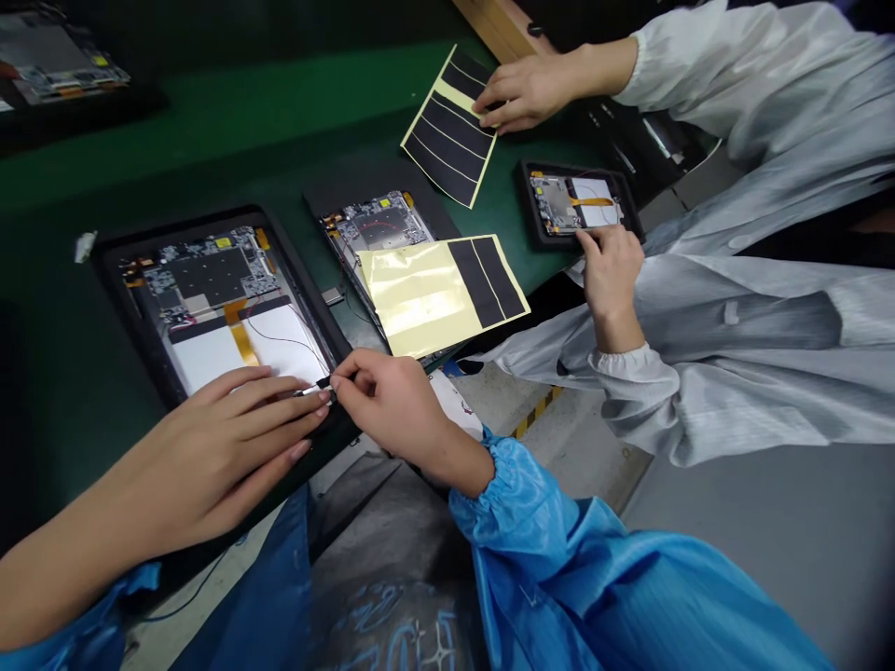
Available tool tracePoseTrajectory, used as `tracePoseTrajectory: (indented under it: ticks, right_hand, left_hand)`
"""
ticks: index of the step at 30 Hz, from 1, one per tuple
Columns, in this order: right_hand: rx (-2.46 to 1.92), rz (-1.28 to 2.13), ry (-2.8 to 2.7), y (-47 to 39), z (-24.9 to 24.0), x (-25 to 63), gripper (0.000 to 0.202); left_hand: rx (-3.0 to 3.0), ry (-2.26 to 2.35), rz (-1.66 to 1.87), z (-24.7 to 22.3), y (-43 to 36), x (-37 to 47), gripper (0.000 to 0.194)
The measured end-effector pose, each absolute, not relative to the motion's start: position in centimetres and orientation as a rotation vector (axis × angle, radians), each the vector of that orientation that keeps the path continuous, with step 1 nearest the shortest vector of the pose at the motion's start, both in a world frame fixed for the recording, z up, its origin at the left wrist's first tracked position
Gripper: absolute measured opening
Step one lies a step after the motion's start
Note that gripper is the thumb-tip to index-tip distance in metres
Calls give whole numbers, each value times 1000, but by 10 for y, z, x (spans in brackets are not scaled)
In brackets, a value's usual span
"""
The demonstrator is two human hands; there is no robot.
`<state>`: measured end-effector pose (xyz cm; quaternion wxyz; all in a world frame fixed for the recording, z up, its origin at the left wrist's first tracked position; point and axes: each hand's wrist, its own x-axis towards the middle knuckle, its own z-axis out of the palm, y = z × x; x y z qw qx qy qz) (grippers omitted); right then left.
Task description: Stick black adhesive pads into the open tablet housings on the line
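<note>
My right hand (392, 403) pinched a small black piece (323, 381), 4 o'clock on the tablet (210, 275); left hand (227, 447) lay fingers-extended, light pressure seemed best.

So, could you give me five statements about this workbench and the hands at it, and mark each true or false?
1. The wearer's right hand pinches a small dark piece. True.
2. The wearer's left hand holds the mostly yellow sheet. False: it lies over the lower end of the nearest open device.
3. The mostly yellow sheet covers part of the middle open device. True.
4. The wearer's right sleeve is white. False: it is blue.
5. The co-worker's lower hand holds a sheet. False: it is at the rightmost open device.
</note>
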<state>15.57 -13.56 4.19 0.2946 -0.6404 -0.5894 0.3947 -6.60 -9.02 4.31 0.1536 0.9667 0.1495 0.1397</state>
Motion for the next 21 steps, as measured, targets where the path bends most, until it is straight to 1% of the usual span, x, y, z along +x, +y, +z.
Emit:
tracePoseTrajectory:
  ticks: [5,9,12,16,18,21]
  right_hand:
    - [-1696,1172,-1505,-137,44,158,10]
    - [-1684,1134,-1518,-142,41,157,12]
    - [-1669,1071,-1524,-146,41,157,13]
    - [-1624,1022,-1378,-147,55,162,13]
    - [-1594,1103,-1273,-146,68,164,15]
    - [-1535,1351,-1134,-141,79,163,17]
  left_hand:
    - [2815,544,439,34,-105,-67,45]
    - [2874,648,519,30,-119,-65,38]
    - [2874,742,587,26,-128,-63,38]
    - [2874,840,588,22,-137,-59,36]
    - [2855,873,617,22,-139,-55,35]
    - [2818,916,704,23,-143,-48,35]
